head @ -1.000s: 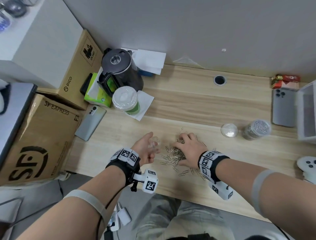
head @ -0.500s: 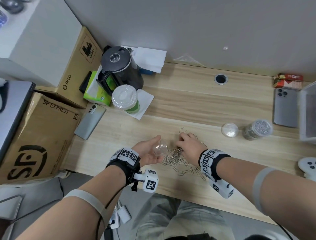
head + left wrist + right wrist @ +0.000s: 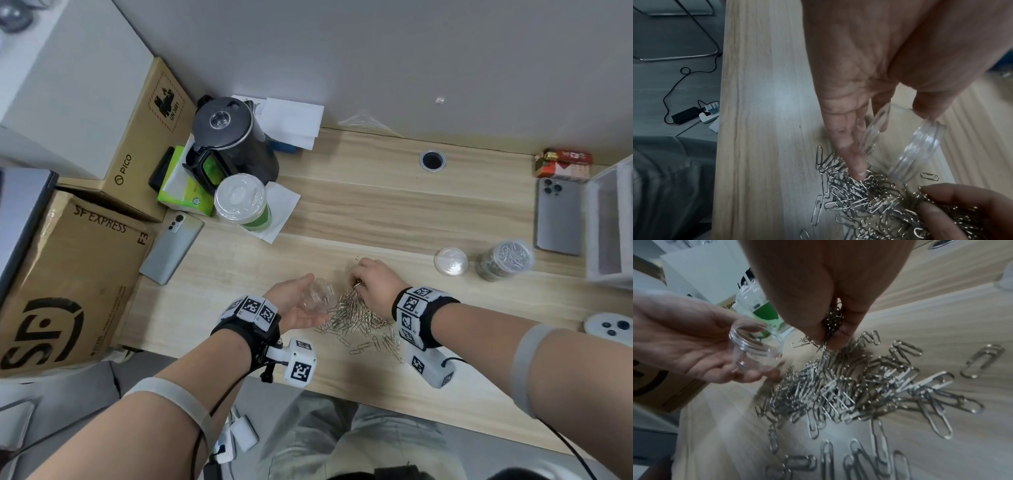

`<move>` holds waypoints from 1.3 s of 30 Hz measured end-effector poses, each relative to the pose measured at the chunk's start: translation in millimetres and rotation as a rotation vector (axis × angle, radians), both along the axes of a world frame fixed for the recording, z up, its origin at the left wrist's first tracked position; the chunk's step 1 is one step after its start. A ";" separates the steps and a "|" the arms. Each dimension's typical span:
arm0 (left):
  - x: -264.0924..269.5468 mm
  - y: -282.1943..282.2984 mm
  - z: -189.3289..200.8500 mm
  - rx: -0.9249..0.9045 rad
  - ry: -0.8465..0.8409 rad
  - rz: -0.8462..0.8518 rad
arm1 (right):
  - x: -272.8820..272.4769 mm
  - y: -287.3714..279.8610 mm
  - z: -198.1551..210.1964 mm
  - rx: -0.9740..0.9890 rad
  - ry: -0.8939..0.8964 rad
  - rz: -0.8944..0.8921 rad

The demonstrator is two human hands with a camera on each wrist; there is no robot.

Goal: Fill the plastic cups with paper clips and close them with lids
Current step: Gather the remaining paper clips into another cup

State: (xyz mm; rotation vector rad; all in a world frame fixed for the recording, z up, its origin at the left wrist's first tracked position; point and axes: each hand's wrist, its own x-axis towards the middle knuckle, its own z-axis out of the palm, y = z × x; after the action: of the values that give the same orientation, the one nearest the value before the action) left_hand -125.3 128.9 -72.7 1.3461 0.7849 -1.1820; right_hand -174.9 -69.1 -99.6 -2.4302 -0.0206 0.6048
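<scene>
Centre of head view: left hand (image 3: 294,303) cradles empty clear plastic cup (image 3: 319,295), fingers curled round it, mouth tilted toward paper clips (image 3: 356,313) heaped on desk (image 3: 394,212). Right hand (image 3: 376,286) pinches bunch of clips just above pile. Best practice, judged: bring bunch fully over mouth before release, cup tilted up. Filled cup (image 3: 505,260) and loose lid (image 3: 450,262) wait at right.

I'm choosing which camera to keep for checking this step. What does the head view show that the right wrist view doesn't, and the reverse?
Only the head view shows the filled cup, the loose lid beside it, and both phones. Only the right wrist view shows the clips pinched in the right hand and the empty cup's threaded open mouth. Both show the left hand holding that cup beside the paper clip pile.
</scene>
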 end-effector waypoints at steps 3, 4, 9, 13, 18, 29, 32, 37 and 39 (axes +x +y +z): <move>0.8 -3.7 -1.1 -0.014 0.004 0.008 | 4.1 -1.6 9.9 0.079 -0.012 -0.054; 1.1 -4.9 -1.1 -0.015 0.004 0.005 | 5.8 -1.1 13.8 0.098 -0.020 -0.063; 3.0 -10.4 -4.5 -0.035 -0.009 -0.044 | 12.4 11.4 29.2 0.207 -0.056 -0.075; 3.8 -17.7 -1.8 -0.064 -0.002 -0.017 | 11.3 26.6 32.4 0.223 -0.048 -0.090; 5.6 -16.6 -1.2 -0.044 -0.001 -0.018 | 9.7 33.3 36.3 0.254 -0.003 -0.126; 3.1 -11.1 -3.9 -0.067 -0.035 -0.120 | 4.1 30.9 44.1 0.419 0.001 -0.174; 2.1 -10.6 -2.0 -0.079 -0.046 -0.163 | 6.2 24.2 43.3 0.406 -0.045 -0.261; 2.8 -7.5 -6.8 -0.024 -0.077 -0.188 | 9.4 7.2 37.4 0.337 -0.094 -0.298; 2.9 -4.4 -8.4 0.003 -0.081 -0.180 | 11.0 -0.5 29.7 0.196 -0.086 -0.233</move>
State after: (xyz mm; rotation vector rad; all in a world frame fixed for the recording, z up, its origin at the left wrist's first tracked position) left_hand -122.4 124.4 -81.1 1.4813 0.6175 -1.2574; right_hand -163.9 -69.6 -69.9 -2.2255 0.1587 0.3741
